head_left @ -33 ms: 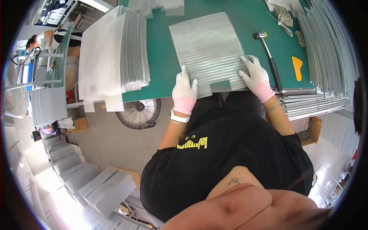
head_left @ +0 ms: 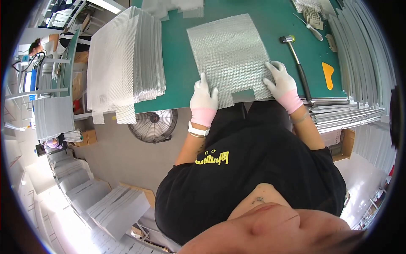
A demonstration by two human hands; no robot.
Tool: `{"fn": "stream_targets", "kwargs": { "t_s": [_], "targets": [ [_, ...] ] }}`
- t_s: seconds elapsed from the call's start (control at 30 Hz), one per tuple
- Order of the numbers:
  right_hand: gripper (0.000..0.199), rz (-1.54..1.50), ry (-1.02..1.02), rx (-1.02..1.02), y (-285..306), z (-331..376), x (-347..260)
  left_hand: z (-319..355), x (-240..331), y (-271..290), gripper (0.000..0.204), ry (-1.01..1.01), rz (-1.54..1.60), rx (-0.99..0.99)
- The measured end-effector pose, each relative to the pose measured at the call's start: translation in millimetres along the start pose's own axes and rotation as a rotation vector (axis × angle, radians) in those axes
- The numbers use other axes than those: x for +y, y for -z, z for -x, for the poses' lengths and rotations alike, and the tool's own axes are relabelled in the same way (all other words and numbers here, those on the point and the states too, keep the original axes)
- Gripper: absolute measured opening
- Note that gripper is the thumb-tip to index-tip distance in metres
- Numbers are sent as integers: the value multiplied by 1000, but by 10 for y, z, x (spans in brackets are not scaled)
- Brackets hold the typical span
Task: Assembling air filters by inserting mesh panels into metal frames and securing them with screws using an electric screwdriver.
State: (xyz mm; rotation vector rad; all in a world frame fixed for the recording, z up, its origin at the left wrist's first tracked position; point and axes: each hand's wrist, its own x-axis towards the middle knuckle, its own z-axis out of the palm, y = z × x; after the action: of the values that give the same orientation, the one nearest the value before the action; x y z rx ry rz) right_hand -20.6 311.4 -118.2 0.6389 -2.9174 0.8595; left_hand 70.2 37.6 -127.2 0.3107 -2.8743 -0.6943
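Got the left hand [head_left: 204,99] on one edge of the mesh sheet [head_left: 228,48], right hand [head_left: 281,83] opposite. Can't really tell if either's gripping

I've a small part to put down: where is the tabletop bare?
The green tabletop is bare between the big mesh stack and the mesh sheet, and between that sheet and the hammer. It's crowded at the near edge, where left hand and right hand flank the sheet.

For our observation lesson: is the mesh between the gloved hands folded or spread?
Spread: the mesh lies broad on the green table, far corners showing.
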Motion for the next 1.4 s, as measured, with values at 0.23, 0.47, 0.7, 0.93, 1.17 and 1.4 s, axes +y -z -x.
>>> {"fn": "stream_targets", "kwargs": {
  "t_s": [0.23, 0.47, 0.7, 0.93, 1.17, 1.4],
  "targets": [
    [45, 146, 21, -56, 220, -257, -97, -155, 81, 248, 65, 38, -174, -56],
    [77, -410, 56, -4, -308, -2156, -806, -256, -202, 74, 61, -194, -189, -120],
    [58, -523, 53, 292, -533, -3349, -1429, -201, -204, -8, 63, -199, -187, -65],
    [38, -394, 621, 598, 131, -3397, -1634, -324, -268, 17, 64, -223, -160, -77],
    [43, -599, 415, 266, 861, -2163, -1303, -508, -338, 146, 70, -278, -139, -12],
    [61, -927, 92, -76, 628, -403, -476, -7, -105, 775, 68, 23, 1578, 126]
  ]
}}
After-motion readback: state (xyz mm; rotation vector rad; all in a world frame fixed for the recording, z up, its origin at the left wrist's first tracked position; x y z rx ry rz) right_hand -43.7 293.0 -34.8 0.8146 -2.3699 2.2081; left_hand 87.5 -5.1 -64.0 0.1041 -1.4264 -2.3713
